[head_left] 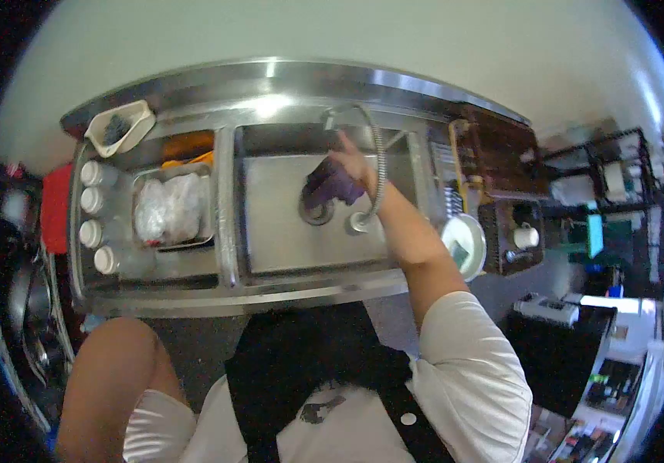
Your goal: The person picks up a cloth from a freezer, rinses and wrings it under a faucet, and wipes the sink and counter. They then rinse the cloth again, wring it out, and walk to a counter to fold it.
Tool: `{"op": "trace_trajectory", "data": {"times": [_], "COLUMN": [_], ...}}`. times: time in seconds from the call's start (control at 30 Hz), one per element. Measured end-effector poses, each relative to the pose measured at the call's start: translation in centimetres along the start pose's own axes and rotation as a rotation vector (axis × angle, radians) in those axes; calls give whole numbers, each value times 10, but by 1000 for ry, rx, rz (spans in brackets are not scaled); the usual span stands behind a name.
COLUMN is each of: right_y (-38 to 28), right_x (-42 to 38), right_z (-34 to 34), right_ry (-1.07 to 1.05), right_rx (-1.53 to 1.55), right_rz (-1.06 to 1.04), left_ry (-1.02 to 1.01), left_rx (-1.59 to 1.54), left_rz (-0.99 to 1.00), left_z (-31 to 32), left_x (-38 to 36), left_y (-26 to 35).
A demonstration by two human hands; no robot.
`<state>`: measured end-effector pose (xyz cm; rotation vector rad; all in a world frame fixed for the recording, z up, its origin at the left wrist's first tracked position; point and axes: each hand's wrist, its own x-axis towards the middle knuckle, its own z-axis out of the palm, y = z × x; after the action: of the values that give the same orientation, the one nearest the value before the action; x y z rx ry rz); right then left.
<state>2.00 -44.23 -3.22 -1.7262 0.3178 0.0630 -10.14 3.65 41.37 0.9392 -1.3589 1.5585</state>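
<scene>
My right hand (354,163) reaches over the right sink basin (278,239) with a dark purple cloth (336,184) held in it. The cloth hangs bunched beneath the fingers, above the drain (316,213). One finger stretches up towards the base of the faucet (332,119) at the back rim; whether it touches is too blurred to say. The coiled metal hose (381,154) of the faucet arches down beside my wrist to a round spray head (359,222). My left arm bends at the lower left, and its hand is out of view.
In the left basin stand several clear bottles with white lids (94,202) and a metal tray (185,245) bearing a plastic-wrapped bundle (170,208). A beige dish (121,127) sits at the back left corner. Right of the sink are a white bowl (477,231) and a dark rack (506,162).
</scene>
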Motion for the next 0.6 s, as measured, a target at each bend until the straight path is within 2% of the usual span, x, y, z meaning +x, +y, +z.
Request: {"op": "trace_trajectory", "data": {"times": [0.07,0.13,0.17,0.2,0.23,0.27,0.3,0.33,0.37,0.4,0.5,0.57,0.6], "right_y": [-1,22,47,30,8,-3,-9,-13,-15,-17,-18,-15,-4], "right_x": [14,36,51,41,35,40,48,54,58,63,69,61,47], "right_z": [20,26,23,25,25,18,14,16,18,19,21,13,8], "right_ry": [111,231,268,284,255,162,64,51,29,11,-10,-48,24], "right_rx": [35,-146,-250,-319,-388,-646,-902,-886,-956,-1028,-1090,-1088,-865], "right_rz": [-6,-208,-360,-310,-351,-204,-57,-50,-77,-107,-157,-167,-212], "left_ry": [-9,78,69,76,-13,-139,-230,-238,-126,-15,127,126,26], "left_rx": [79,287,165,70,199,314,201,172,208,115,-164,-305,-404], "left_rz": [-123,-419,-794,-1172,-1381,-1585,-1715,-1880,-2107,-2259,-2614,-2789,-2862], "left_z": [-14,-66,-22,22,24,26,23,24,32,39,62,86,95], "left_x": [-24,-82,-102,-121,-155,-189,-220,-247,-269,-291,-359,-396,-418], "left_y": [-11,-7,-5,-3,6,15,32,51,72,88,130,150,158]}}
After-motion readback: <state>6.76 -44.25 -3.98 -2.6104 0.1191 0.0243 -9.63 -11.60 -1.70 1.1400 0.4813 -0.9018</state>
